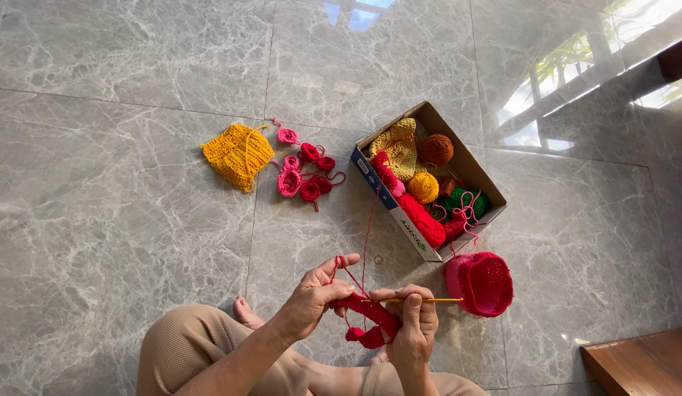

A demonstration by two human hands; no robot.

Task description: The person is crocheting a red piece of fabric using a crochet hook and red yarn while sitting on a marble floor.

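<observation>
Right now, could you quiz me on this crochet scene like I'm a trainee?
1. True or false: the right hand holds the crochet hook.
2. Which lies nearest the cardboard box on the floor: A the yellow knitted piece, B the pink crocheted cap, C the small flowers?
3. What colour is the yarn looped over the left hand?

Key: 1 true; 2 B; 3 red.
</observation>
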